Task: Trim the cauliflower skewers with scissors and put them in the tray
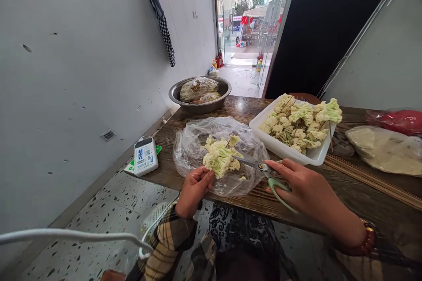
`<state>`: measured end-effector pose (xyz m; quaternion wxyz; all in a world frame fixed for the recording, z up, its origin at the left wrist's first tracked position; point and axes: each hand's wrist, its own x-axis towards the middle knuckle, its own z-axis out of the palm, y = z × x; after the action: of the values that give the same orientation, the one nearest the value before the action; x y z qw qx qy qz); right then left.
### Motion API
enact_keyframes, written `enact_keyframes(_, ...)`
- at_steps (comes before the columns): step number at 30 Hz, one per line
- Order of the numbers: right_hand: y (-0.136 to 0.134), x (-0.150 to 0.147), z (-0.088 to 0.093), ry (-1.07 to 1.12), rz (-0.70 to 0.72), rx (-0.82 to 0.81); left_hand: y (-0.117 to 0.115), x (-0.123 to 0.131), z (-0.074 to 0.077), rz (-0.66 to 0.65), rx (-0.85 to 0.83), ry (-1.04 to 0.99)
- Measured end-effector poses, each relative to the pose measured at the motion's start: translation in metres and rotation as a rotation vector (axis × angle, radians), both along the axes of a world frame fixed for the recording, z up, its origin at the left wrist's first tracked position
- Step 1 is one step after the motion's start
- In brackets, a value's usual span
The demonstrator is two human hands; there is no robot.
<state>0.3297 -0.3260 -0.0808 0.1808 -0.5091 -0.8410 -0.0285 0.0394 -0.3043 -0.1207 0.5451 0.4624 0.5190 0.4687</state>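
Centrally, a cauliflower piece (pixel 218 158) over a plastic bag (pixel 191 142), pinched by the left hand (pixel 194 189) at seven o'clock; the right hand (pixel 298 184), at four o'clock, grips scissors (pixel 262 167): slipping blades could nick left fingertips.

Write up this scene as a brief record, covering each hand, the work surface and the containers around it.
Left hand: holding a cauliflower piece
Right hand: gripping green-handled scissors, blades at the cauliflower piece
Beneath: clear plastic bag on a wooden table
Right container: white tray heaped with cauliflower
Far container: metal basin holding bagged items
Right side: thin sticks
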Motion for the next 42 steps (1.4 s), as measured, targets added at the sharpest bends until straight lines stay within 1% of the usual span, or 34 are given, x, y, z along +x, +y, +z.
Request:
enact_keyframes(4,0.002,0.002,-0.001,0.003,0.012,-0.008,0.0,-0.002,-0.002,-0.004,0.001,0.007)
enact_keyframes(8,0.002,-0.003,0.006,-0.02,0.017,-0.033,-0.001,-0.004,-0.005,-0.047,0.066,0.057)
enact_keyframes(13,0.002,-0.007,0.013,-0.017,0.05,-0.041,-0.003,-0.003,-0.002,-0.027,0.076,0.074)
enact_keyframes(16,0.002,-0.008,0.007,-0.008,0.05,-0.033,-0.003,-0.003,-0.001,-0.04,0.07,0.08)
enact_keyframes(19,0.001,-0.009,-0.005,0.014,0.038,-0.034,-0.003,-0.003,-0.003,-0.031,0.061,0.072)
enact_keyframes(22,0.001,-0.009,-0.018,0.125,0.044,-0.058,-0.002,-0.004,-0.006,-0.007,-0.006,-0.011)
enact_keyframes(25,0.0,-0.007,-0.026,0.274,0.007,-0.087,-0.001,-0.006,-0.006,-0.004,-0.077,-0.178)
enact_keyframes(30,-0.006,-0.003,-0.03,0.382,-0.113,-0.132,0.001,-0.009,0.0,-0.025,-0.138,-0.391)
enact_keyframes(35,-0.014,-0.003,-0.033,0.415,-0.111,-0.122,0.001,-0.004,0.006,-0.052,-0.165,-0.585)
enact_keyframes(38,-0.018,-0.004,-0.035,0.439,-0.09,-0.116,-0.001,0.0,0.009,-0.074,-0.16,-0.628)
enact_keyframes(42,-0.022,-0.003,-0.036,0.436,-0.11,-0.127,-0.003,0.004,0.012,-0.06,-0.142,-0.629)
